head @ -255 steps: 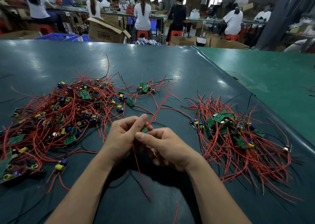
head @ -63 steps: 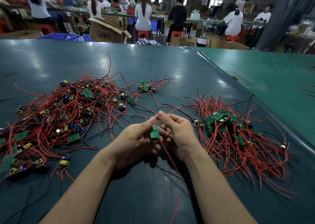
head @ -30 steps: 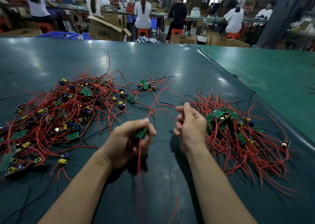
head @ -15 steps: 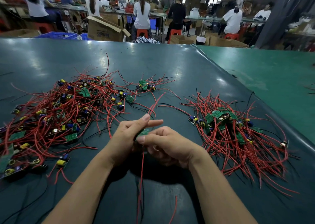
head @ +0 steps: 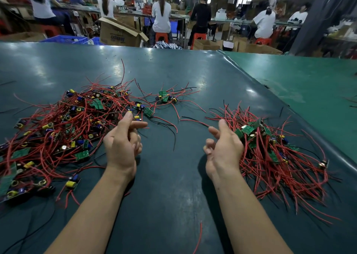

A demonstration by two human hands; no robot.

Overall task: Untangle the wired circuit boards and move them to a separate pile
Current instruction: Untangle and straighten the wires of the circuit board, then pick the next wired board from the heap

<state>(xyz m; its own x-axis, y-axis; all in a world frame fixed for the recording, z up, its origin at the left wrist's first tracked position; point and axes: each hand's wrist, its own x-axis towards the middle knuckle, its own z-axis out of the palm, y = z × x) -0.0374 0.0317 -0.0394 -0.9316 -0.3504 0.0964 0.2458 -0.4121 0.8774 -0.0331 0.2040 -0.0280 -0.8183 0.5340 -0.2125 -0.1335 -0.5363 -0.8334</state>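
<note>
A large tangled pile (head: 63,126) of green circuit boards with red and black wires covers the left of the dark green table (head: 173,186). A second pile (head: 274,153) of the same boards lies on the right. A small cluster (head: 165,98) sits apart at the back middle. My left hand (head: 123,141) hovers by the right edge of the tangled pile, fingers relaxed, holding nothing. My right hand (head: 222,147) is at the left edge of the right pile, fingers loosely spread, beside a green board (head: 240,133) and gripping nothing.
A lighter green table (head: 309,83) adjoins on the right, past a raised seam. One loose red wire (head: 199,236) lies near the front edge. Beyond the far edge stand a cardboard box (head: 119,33), blue crates and several seated workers.
Half a second ago both hands held one board together at the middle. They have parted: the right hand went to the right pile, the left toward the tangled pile, both without the board.
</note>
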